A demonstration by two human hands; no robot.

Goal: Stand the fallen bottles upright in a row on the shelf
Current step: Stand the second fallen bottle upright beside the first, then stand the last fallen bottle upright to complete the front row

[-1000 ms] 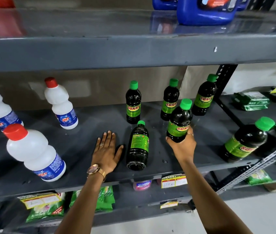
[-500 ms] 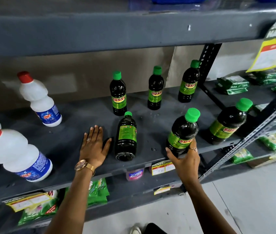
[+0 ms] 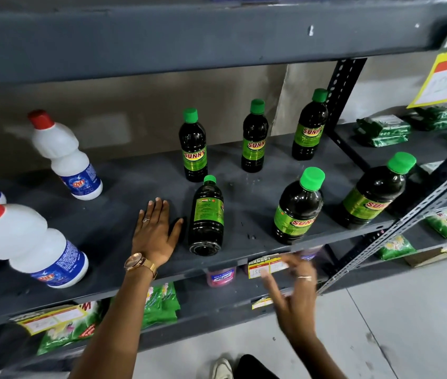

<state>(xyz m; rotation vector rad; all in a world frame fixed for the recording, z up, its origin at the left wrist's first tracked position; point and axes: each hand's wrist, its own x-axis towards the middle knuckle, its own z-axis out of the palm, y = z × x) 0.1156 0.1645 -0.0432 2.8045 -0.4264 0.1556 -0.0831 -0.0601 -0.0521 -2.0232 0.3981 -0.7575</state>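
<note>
Step in hand: one fallen bottle (image 3: 206, 216) lies on its side at frame centre, cap pointing to the back of the shelf (image 3: 113, 222). Five dark bottles stand upright right of centre. Your left hand (image 3: 153, 231) rests flat, fingers spread, just beside it. Your right hand (image 3: 293, 291), lower right, is blurred, open, empty. Next: grip its body and tip it onto its base, in line.

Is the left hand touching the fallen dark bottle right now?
Apart. The head view shows a strip of bare grey shelf between the left hand, flat with its thumb out, and the fallen dark bottle lying beside it.
</note>
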